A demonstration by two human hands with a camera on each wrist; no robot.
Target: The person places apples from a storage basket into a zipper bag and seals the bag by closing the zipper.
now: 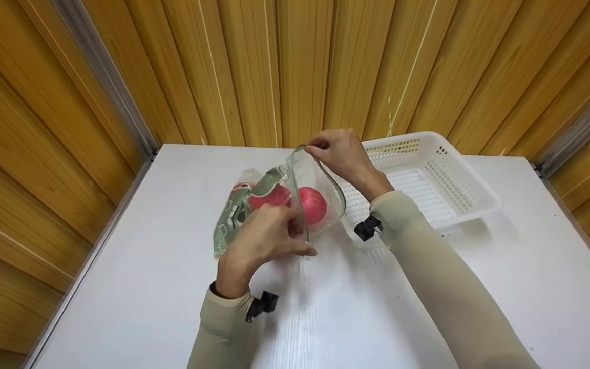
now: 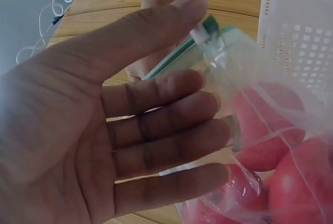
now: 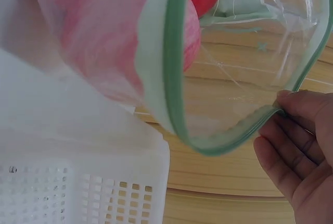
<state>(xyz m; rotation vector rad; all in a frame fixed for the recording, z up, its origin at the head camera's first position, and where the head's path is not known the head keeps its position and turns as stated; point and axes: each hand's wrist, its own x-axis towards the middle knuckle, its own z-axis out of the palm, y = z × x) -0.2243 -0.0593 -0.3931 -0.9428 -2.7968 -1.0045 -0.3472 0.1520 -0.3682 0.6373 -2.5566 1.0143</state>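
A clear zip bag (image 1: pixel 227 226) with green print and a green zip edge lies on the table with its mouth spread apart. Several red apples (image 1: pixel 313 206) are inside; they press against the film in the left wrist view, one apple (image 2: pixel 270 117) near the mouth. My right hand (image 1: pixel 349 158) pinches the far part of the rim between thumb and fingers, as the right hand (image 3: pixel 307 146) also shows in its wrist view. At the near end of the mouth, my left hand (image 1: pixel 261 237) touches the bag with fingers nearly straight and thumb stretched out, beside the white zip slider (image 2: pixel 199 34).
A white perforated plastic basket (image 1: pixel 479 192) stands right of the bag, behind my right forearm. The white table (image 1: pixel 136 287) meets a wood-patterned panel wall (image 1: pixel 300 66) at the back, with similar panels on both sides.
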